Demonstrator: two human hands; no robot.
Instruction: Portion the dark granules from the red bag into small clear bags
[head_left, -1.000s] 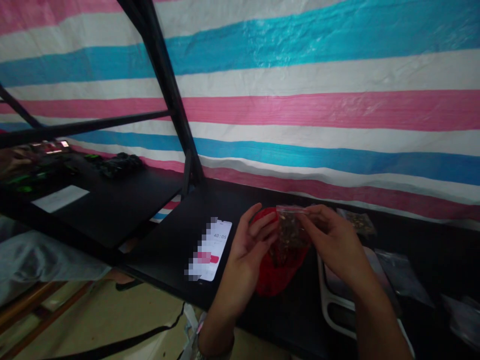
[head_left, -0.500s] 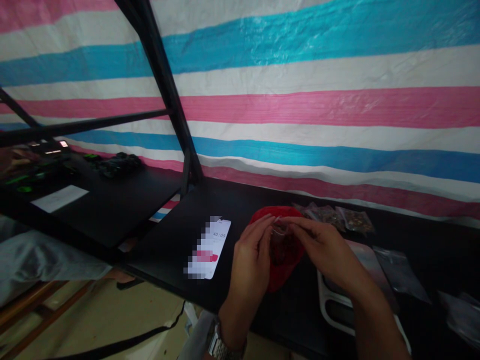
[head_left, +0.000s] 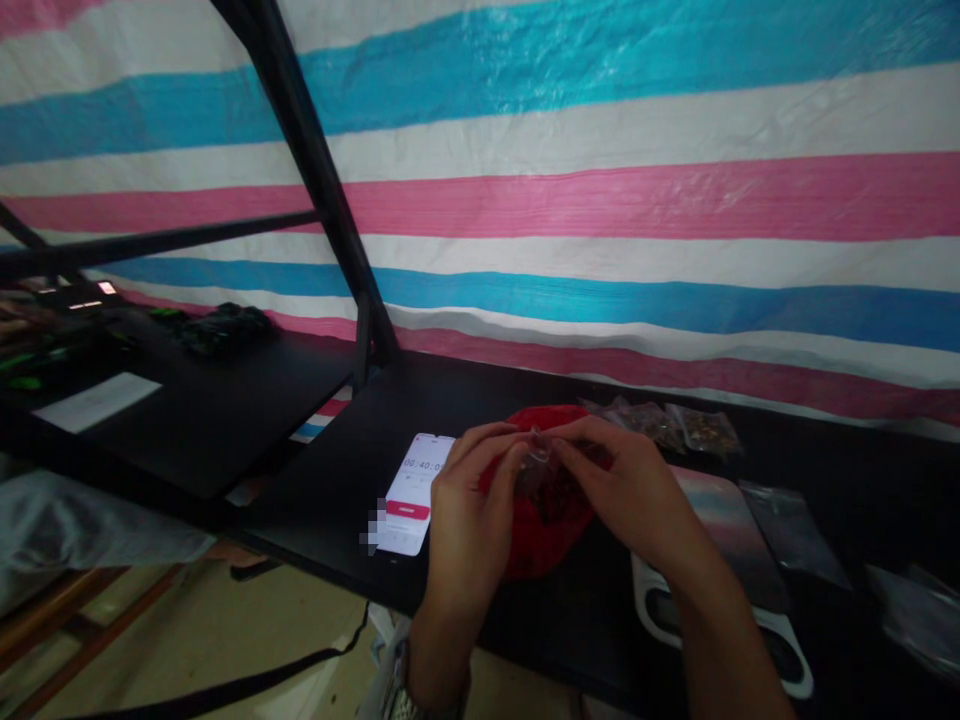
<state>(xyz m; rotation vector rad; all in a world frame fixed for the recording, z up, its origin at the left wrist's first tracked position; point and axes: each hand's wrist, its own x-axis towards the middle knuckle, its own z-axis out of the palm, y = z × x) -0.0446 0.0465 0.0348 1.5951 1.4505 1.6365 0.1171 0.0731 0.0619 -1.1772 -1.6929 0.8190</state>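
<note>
A small clear zip bag point(head_left: 537, 455) is pinched at its top between my two hands. My left hand point(head_left: 474, 500) grips one side of the bag's mouth, and my right hand point(head_left: 634, 485) grips the other. Right below them lies a red bag point(head_left: 536, 555), spread open, with small dark pieces inside that are too blurred to name. Both hands partly cover it. To the right, partly under my right forearm, sits a white kitchen scale point(head_left: 724, 530) with a metal plate.
A phone point(head_left: 409, 500) showing a timer lies left of my hands. Filled small bags point(head_left: 701, 430) lie behind, flat clear bags point(head_left: 795, 530) to the right. A black frame post point(head_left: 322, 180) rises at the left. Beyond it are a paper point(head_left: 97, 402) and another person's sleeve point(head_left: 90, 520).
Both hands, with the zip bag between them, have shifted slightly left over the red bag. My left hand now covers the phone's right edge. The view has turned a little.
</note>
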